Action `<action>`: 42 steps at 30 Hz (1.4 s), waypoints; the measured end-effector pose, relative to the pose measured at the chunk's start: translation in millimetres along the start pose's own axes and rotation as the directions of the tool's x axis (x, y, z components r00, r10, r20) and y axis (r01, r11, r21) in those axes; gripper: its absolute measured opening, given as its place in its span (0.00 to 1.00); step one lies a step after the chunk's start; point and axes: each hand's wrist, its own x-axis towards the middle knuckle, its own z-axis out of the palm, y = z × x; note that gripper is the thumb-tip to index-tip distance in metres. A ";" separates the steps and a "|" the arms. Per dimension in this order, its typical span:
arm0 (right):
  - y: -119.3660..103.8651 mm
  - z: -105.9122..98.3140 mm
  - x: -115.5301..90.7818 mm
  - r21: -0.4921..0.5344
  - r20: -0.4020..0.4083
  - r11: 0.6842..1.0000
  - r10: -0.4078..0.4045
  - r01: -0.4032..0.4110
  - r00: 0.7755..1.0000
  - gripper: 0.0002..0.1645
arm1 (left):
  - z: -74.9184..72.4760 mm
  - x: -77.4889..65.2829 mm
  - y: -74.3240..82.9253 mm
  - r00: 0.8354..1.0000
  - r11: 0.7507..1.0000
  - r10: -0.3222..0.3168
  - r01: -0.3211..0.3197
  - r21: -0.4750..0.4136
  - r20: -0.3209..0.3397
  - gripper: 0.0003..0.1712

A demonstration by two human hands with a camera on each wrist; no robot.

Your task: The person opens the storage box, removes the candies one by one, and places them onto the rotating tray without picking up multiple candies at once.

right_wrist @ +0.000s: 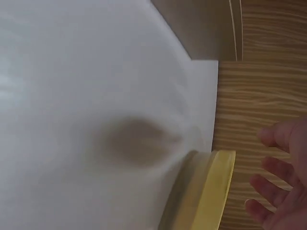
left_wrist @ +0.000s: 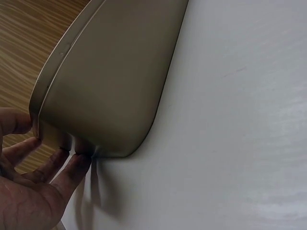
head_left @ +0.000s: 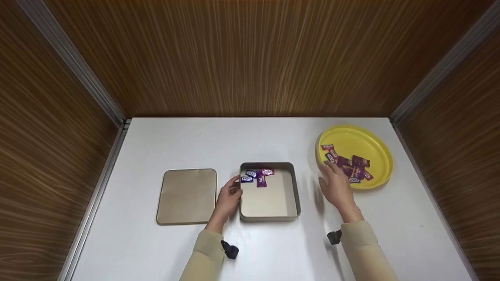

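Note:
My left hand (head_left: pixel 228 200) touches the outer left side of a square gold-coloured tin (head_left: pixel 269 219). In the left wrist view its fingertips (left_wrist: pixel 80 161) rest against the tin's wall near a corner. Several small wrapped candies (head_left: pixel 261 180), blue, purple and pink, lie in the tin's back left part. My right hand (head_left: pixel 338 186) hovers at the front left rim of a round yellow plate (head_left: pixel 347 136), fingers loosely spread, and I see nothing held in it. More wrapped candies (head_left: pixel 359 171) lie on the plate, partly hidden by that hand.
A flat gold-coloured square lid (head_left: pixel 187 197) lies on the white table (head_left: pixel 234 140) to the left of the tin. Wood-grain panels (head_left: pixel 254 58) stand behind the table and on both sides.

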 end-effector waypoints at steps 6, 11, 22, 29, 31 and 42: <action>-33.2 13.6 -6.3 0.008 0.034 0.995 -0.101 0.101 0.994 0.24 | -0.2 -0.2 -0.3 1.000 1.000 -0.026 0.026 0.017 -0.005 0.30; -58.8 27.5 -8.7 0.006 0.094 0.986 -0.166 0.166 0.982 0.24 | -0.9 -9.2 17.2 1.000 1.000 -0.006 0.006 0.010 0.009 0.29; -91.4 62.1 -14.9 -0.003 0.234 0.943 -0.324 0.334 0.917 0.21 | -0.4 -5.5 12.0 1.000 1.000 0.025 -0.025 0.014 0.008 0.29; -98.7 75.6 -12.5 0.010 0.340 0.952 -0.290 0.305 0.895 0.25 | -0.4 -0.5 0.6 1.000 1.000 0.022 -0.021 0.018 -0.009 0.30; -100.1 77.9 -11.6 0.012 0.357 0.956 -0.278 0.294 0.892 0.26 | -0.6 -0.5 1.2 1.000 1.000 0.016 -0.015 0.019 -0.010 0.30; -102.0 89.7 -3.7 -0.048 0.456 0.961 -0.222 0.273 0.862 0.35 | -0.1 0.5 0.9 1.000 0.999 -0.007 0.008 0.041 -0.014 0.29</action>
